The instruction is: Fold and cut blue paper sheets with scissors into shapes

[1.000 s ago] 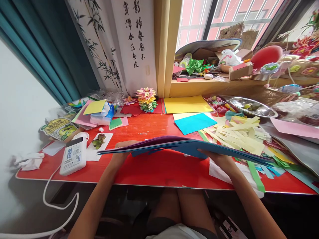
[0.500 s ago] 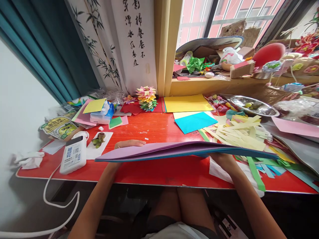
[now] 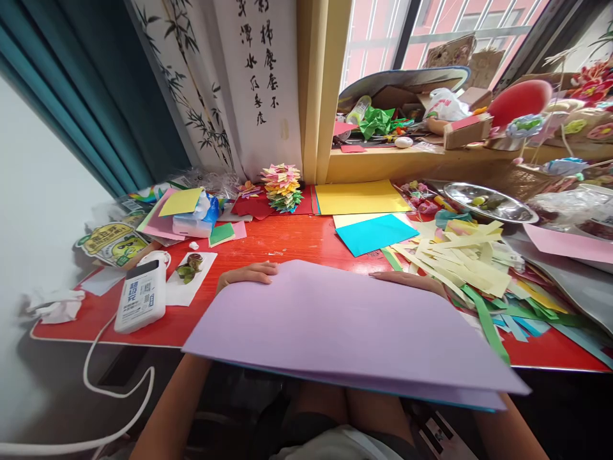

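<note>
Stack of lilac paper (image 3: 354, 326) held up above the near part of the red surface (image 3: 306, 239), its near side out past the front edge and over the wearer's lap. Long axis runs left to right across the body, dropping slightly toward the right end; broad face turned up and tilted toward the wearer. Far edge bowed upward, highest left of centre; near right corner points right and down, near left corner points left. Layers part a little at the near right, where a thin blue edge (image 3: 472, 407) shows beneath. Left hand (image 3: 246, 276) at the far left edge: grip closed to the thickness of the sheets, fingers bent over the top, thumb hidden. Right hand (image 3: 409, 281) at the far right edge: grip likewise closed on the stack, fingers laid nearly straight along the edge and pointing inward, thumb and palm out of sight below. Beyond the hands, a turquoise sheet (image 3: 377, 236) lies near a larger yellow sheet (image 3: 364, 198). Pale yellow strips (image 3: 464, 262) heaped past the right hand, with a steel dish (image 3: 510, 209) behind them. To the left, a white slip (image 3: 179, 294) bears a wilted leafy piece (image 3: 190, 268), just beside a white device (image 3: 141, 300). Multicoloured folded-paper tower (image 3: 281, 190) upright at the back
</note>
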The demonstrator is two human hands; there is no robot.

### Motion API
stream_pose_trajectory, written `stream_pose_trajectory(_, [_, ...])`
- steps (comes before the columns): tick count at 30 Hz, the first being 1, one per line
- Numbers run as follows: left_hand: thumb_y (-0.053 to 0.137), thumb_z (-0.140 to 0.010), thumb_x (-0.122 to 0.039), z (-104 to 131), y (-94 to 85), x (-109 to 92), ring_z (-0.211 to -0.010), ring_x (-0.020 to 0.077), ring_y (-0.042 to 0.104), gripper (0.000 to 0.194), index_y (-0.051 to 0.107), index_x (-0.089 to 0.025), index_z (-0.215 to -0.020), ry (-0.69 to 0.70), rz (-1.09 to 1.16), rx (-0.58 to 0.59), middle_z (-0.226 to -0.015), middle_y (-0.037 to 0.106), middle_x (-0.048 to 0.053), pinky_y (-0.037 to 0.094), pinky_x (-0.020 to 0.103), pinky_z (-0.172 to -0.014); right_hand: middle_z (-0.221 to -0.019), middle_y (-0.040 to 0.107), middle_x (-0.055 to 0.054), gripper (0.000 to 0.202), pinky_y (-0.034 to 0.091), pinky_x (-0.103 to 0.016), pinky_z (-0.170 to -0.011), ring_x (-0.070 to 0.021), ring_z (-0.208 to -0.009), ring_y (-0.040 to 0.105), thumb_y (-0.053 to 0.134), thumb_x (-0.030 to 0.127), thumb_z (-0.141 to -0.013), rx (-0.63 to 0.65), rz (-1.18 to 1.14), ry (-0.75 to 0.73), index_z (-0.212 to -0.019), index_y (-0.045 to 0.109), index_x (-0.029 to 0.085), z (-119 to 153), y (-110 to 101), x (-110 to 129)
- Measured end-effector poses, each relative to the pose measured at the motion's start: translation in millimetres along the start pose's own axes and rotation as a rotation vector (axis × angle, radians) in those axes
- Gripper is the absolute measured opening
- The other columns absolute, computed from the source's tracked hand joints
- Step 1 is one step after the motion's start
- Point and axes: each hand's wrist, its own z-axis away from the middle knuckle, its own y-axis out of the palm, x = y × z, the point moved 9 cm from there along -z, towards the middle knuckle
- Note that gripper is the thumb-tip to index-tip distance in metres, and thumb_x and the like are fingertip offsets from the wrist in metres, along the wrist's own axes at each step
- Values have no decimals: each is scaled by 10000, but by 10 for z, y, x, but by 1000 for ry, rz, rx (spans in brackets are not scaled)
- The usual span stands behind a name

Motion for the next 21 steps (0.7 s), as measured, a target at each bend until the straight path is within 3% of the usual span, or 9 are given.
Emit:
stream_pose_trajectory(4, [651,-595,-643,7,-9,-14,-1086,332,573,435,740,-241,-735,12,13,-41,-989,697,115,359,470,-1013,-1104,665,-41,317,436,-404,-958,-297,-1113,563,565,315,-720,-129,-3,-36,-994,711,250,-35,-82,39])
stream_pose_trajectory(7, [658,-563,-645,40,-35,93,-1068,350,577,478,736,-230,-788,-133,-20,-83,-1016,691,114,447,447,-916,-1006,702,-25,253,488,-388,-895,-291,-1034,615,614,335,-679,-161,-114,75,-894,733,278,-64,-108,-161])
stream_pose_trajectory(10, [676,-549,-606,86,-134,276,-955,334,623,474,723,-217,-814,-246,-26,-199,-958,705,95,517,401,-738,-937,719,-29,327,542,-395,-799,-305,-953,648,680,382,-632,-162,-270,233,-942,723,286,-17,-78,-393])
stream_pose_trajectory(15, [737,-592,-412,138,-305,527,-859,286,631,314,694,-183,-803,-273,-60,-402,-836,705,40,519,380,-701,-1118,663,-52,506,584,-438,-750,-331,-990,630,738,394,-638,-320,-430,408,-1115,643,254,131,-83,-532])
stream_pose_trajectory(18, [738,-601,-390,155,-328,569,-824,282,635,268,707,-200,-788,-259,-55,-388,-772,704,30,522,376,-684,-1075,677,-67,615,598,-426,-738,-344,-1011,618,788,361,-583,-399,-479,475,-1161,614,242,180,-103,-560])
stream_pose_trajectory(21, [710,-616,-441,163,-329,570,-827,292,636,272,723,-212,-762,-225,-41,-335,-732,705,45,525,389,-694,-974,704,-56,538,611,-393,-703,-328,-967,640,763,388,-619,-401,-376,453,-1125,639,252,185,-157,-596])
